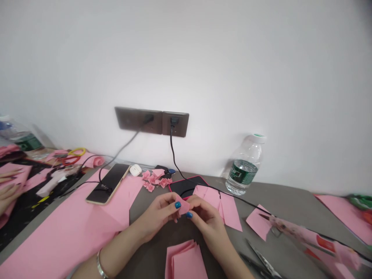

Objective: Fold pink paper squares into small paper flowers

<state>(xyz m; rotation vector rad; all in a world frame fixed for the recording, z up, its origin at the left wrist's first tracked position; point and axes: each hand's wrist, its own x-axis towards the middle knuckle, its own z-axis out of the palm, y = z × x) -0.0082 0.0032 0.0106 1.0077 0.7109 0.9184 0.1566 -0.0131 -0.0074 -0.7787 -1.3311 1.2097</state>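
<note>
A small piece of folded pink paper (pixel 183 205) sits pinched between the person's two hands, just above the counter (pixel 276 197). The left hand (pixel 157 217) and the right hand (pixel 206 221) are both curled closed around it, with fingertips pressing its edges from either side; a silver bangle (pixel 100 264) circles the left wrist.

Nearer the person than the folded piece lies a stack of pink paper squares (pixel 186 261). Just to its right are overlapping pink sheets (pixel 222 207), then a loose pink square (pixel 257 221) and, further toward the lower right, a pair of steel scissors (pixel 261 263). Directly beyond it is a black phone in a pink case (pixel 187 186), with small pink paper roses (pixel 154 180) beyond and to the left. Further left, a second phone (pixel 108 184) rests on a large pink sheet (pixel 69 236).

Well beyond and to the right stands a plastic water bottle (pixel 245 164) with a green label; how full it is, I cannot tell. At far left, a co-worker's hand (pixel 7 193) rests on pink paper.
</note>
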